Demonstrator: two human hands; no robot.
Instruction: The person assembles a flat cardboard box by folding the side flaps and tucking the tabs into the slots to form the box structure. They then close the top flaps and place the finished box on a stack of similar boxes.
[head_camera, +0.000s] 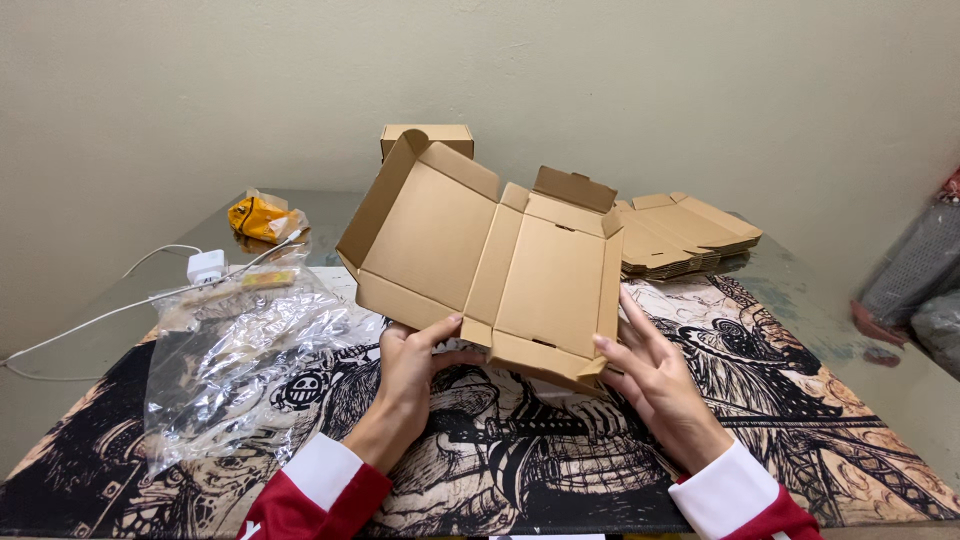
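Above the middle of the worktop (840, 330), a flat brown corrugated cardboard box blank (490, 260), partly folded with several side flaps standing up, is being held tilted toward the camera, clear of the surface. The left hand (415, 365) is gripping the blank at its lower edge, thumb lying on the inner face and the fingers (455, 357) curling underneath, so they are closing on the cardboard. The right hand (655, 375) is supporting the lower right corner; its fingers (635, 315) are stretching fairly straight along the outer side of the raised right flap, with the thumb touching the corner fold. Both wrists are showing white cuffs over red sleeves.

Under the hands, a large printed mat (520, 450) with black-and-tan illustrated artwork is covering the near part of the worktop. To the left of the blank, a crumpled clear plastic bag (240, 365) is lying on the mat, just beside the left forearm. Behind it, a small white charger block (206, 266) with a white cable (70, 335) is sitting on the bare surface, and a small yellow packet (258, 217) is resting further back. Behind the held blank, a small closed brown cardboard box (440, 135) is standing near the wall. To the right rear, a stack of flat brown cardboard blanks (680, 235) is lying on the worktop, well apart from the hands.
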